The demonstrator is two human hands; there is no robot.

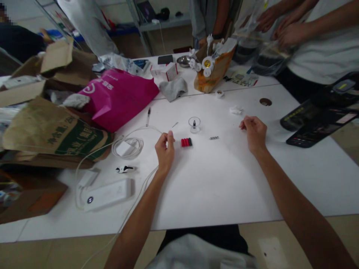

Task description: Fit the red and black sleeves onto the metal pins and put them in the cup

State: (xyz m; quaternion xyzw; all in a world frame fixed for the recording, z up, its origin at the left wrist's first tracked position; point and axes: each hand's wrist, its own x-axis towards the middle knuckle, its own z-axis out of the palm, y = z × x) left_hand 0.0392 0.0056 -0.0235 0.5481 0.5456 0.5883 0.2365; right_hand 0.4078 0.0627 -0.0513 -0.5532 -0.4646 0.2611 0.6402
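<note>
My left hand (165, 150) rests on the white table, fingers curled in and thumb up, with nothing visible in it. Just right of it lies a row of small red and black cylinders (186, 142). My right hand (255, 133) is farther right, its fingers bent and drawn together; no object shows in them. Between the hands stands a small clear round cup (194, 125) with a dark piece inside. A short row of small metallic pieces (214, 138) lies nearby. A thin small metal piece (175, 124) is behind my left hand, and crumpled white tissue (236, 110) lies behind my right.
At left are a power bank (109, 195), a coiled white cable (137, 148), clippers (125, 169), a pen (148, 116), a pink bag (120, 97) and cardboard boxes. A phone (319, 129) leans at right. Behind, a co-worker's hands (291, 33) hold clear plastic near a paper bag (209, 82).
</note>
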